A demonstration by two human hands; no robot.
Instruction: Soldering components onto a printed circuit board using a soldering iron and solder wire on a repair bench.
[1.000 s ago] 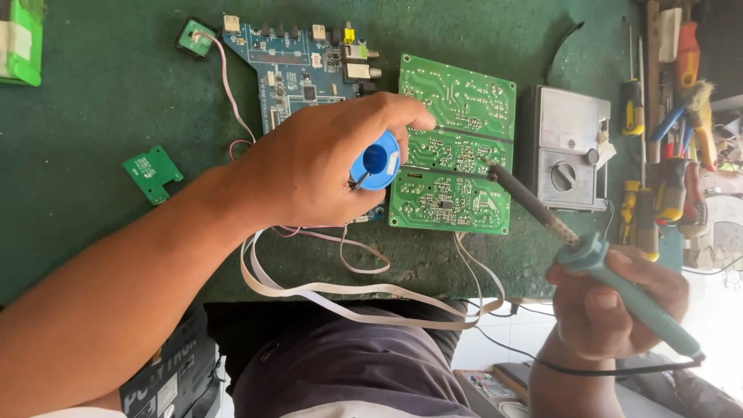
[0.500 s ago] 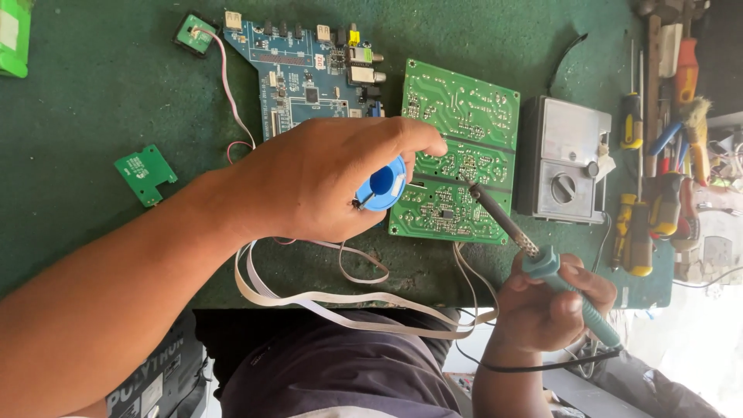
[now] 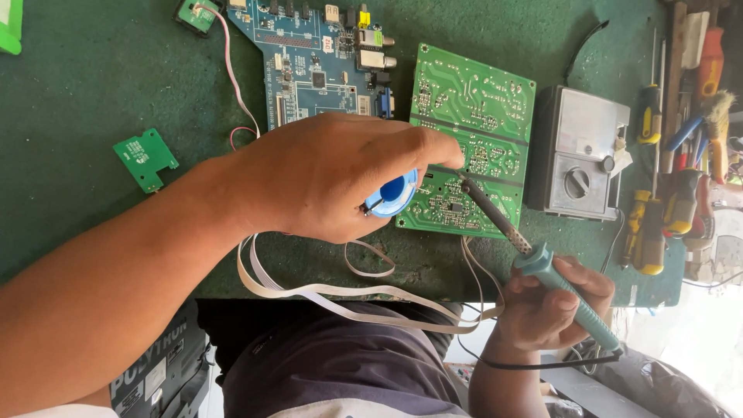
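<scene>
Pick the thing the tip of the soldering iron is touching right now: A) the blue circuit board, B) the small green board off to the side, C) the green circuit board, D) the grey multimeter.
C: the soldering iron, held in the right hand, has its tip resting on the green circuit board, next to the left hand that holds a blue spool.

This was an electronics repair workshop; bare circuit boards point(image 3: 472, 139) lay on a green surface point(image 3: 93, 101); screwdrivers point(image 3: 658, 193) and a grey meter point(image 3: 580, 155) stood alongside.
</scene>
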